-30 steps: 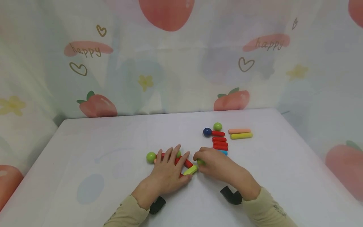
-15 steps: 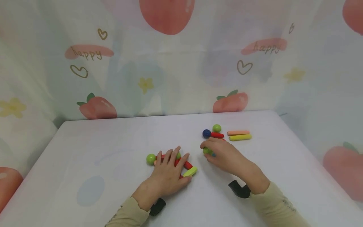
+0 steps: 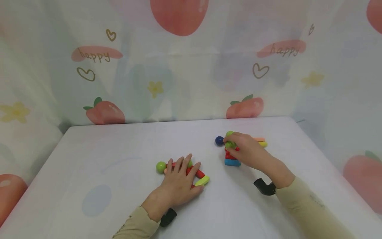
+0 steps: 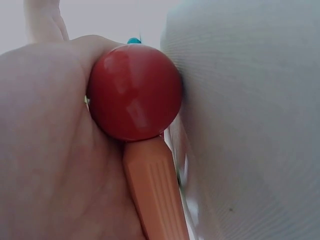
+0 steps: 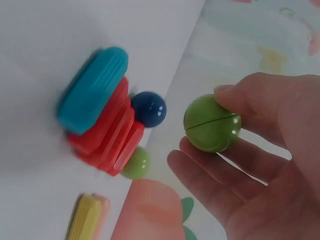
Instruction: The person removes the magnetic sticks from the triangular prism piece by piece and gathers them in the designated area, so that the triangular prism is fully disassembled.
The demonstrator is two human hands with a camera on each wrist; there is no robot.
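Note:
My right hand (image 3: pixel 253 154) pinches a green ball (image 5: pixel 212 123) between thumb and fingers, above the table beside a row of red rods (image 5: pixel 112 127). A blue rod (image 3: pixel 232 162) lies at the row's near end. With fingers spread, my left hand (image 3: pixel 178 187) rests over a cluster of rods and balls. Around it show a green ball (image 3: pixel 161 167), a red rod (image 3: pixel 197 172) and a yellow-green rod (image 3: pixel 202 181). Under the palm, the left wrist view has a red ball (image 4: pixel 136 92) touching an orange rod (image 4: pixel 155 185). The hand hides most of this cluster.
A dark blue ball (image 3: pixel 219 141) and another green ball (image 5: pixel 136 164) lie at the red row's far end. To the right are a yellow rod (image 5: pixel 85 217) and a peach rod (image 3: pixel 259 139). A printed curtain (image 3: pixel 185 76) hangs behind the white table (image 3: pixel 119 142).
My right hand has carried the green ball away from the left-hand cluster, rightward and back to the loose pieces. The blue rod shows fully now. My left hand stays on its cluster.

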